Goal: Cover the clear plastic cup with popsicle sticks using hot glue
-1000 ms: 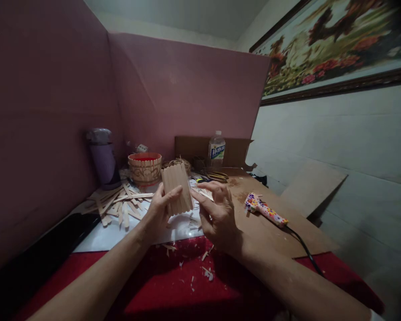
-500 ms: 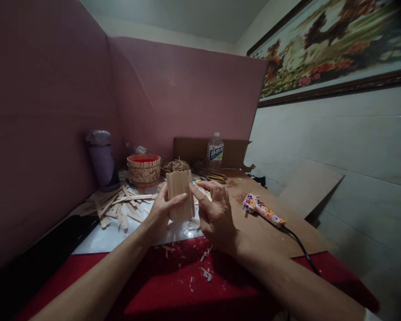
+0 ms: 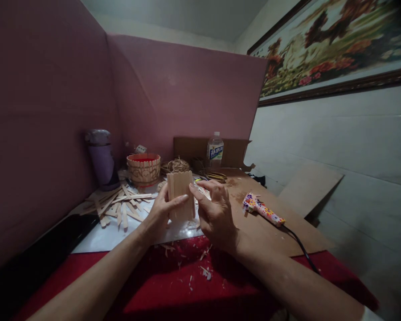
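Upright in front of me is a piece made of pale wooden craft sticks [image 3: 181,187], set side by side with rounded tops; its far side is hidden. My left hand [image 3: 160,209] grips it from the left, with the thumb lying across its front. On the right edge, the index finger of my right hand [image 3: 215,211] presses against the outermost stick, while the other fingers are curled. Loose craft sticks [image 3: 125,216] lie in a heap left of my hands, on a white sheet [image 3: 96,240].
Behind the heap stand a purple bottle [image 3: 102,160] and a stick-covered red-lined basket [image 3: 143,170]. Twine [image 3: 178,165], scissors [image 3: 217,176] and a clear bottle [image 3: 215,151] are farther back. A flower-patterned glue gun [image 3: 262,210] with a black cord lies right. Wood scraps litter the red cloth [image 3: 173,285].
The rightmost stick, which stood slightly out from the others, now sits closer in line with them. My right index finger stays at that edge; both hands have barely moved.
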### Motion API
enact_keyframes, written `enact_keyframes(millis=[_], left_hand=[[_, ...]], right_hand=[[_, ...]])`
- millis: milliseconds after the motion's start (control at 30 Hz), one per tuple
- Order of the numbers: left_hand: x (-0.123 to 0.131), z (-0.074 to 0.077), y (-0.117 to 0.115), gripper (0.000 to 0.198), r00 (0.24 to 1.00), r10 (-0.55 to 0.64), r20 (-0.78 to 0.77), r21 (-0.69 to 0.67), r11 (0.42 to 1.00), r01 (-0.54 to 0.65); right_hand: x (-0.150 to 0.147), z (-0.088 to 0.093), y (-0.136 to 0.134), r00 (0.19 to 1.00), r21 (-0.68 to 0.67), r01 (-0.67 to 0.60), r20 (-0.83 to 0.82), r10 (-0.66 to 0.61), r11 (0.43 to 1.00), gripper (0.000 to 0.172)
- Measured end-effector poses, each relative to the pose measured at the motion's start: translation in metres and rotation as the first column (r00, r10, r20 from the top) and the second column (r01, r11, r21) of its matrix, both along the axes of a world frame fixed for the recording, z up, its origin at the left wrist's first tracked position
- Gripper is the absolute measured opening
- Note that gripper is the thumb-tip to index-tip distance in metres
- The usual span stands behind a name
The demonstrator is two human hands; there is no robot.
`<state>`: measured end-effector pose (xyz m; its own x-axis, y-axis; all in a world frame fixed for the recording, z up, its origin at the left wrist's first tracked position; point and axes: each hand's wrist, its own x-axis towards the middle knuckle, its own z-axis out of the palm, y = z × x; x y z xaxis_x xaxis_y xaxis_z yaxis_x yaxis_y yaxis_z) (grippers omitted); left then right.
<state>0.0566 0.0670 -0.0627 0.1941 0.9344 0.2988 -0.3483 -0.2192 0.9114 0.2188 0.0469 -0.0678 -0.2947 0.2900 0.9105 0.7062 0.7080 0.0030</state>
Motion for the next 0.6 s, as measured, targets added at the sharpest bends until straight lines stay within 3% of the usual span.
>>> enact_keyframes(millis=[333,500,600], left_hand=[[-0.025,0.010,0.021,0.063,0.960,0.277,-0.038,0.071,0.959,-0.274],[-0.027,0.003,0.027,0.069,0.955,0.273,-0.117,0.048,0.962,-0.269],[-0.024,0.000,0.027,0.067,0.943,0.231,-0.240,0.025,0.972,-0.232]], right_hand=[[0.003,0.002,0.009,0.988,-0.063,0.020,-0.154,-0.029,0.998,0.031],[0.003,-0.002,0.015,0.984,-0.127,0.019,-0.176,-0.042,0.992,0.029],[0.003,-0.003,0.016,0.982,-0.146,0.009,-0.184,-0.036,0.989,0.030]])
